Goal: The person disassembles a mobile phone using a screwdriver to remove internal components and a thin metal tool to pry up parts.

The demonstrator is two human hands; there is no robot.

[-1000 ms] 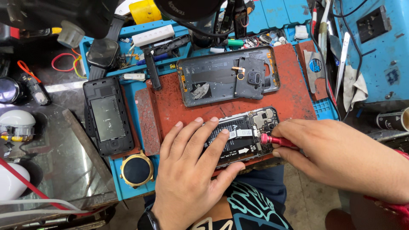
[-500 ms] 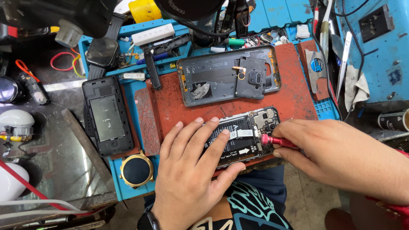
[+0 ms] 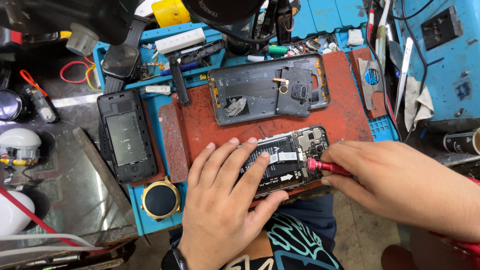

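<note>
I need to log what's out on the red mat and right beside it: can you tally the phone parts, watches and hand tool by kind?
Opened phone under the left hand: 1
Removed back cover: 1
Black phone case left of the mat: 1
Watches: 2 (gold-rimmed, black-strapped)
Red screwdriver in the right hand: 1
Total: 6

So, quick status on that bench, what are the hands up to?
Left hand flat on opened phone, pinning it to red mat. Right hand grips red screwdriver, tip on phone's insides. Detached back cover lies behind, clear of both.
</note>
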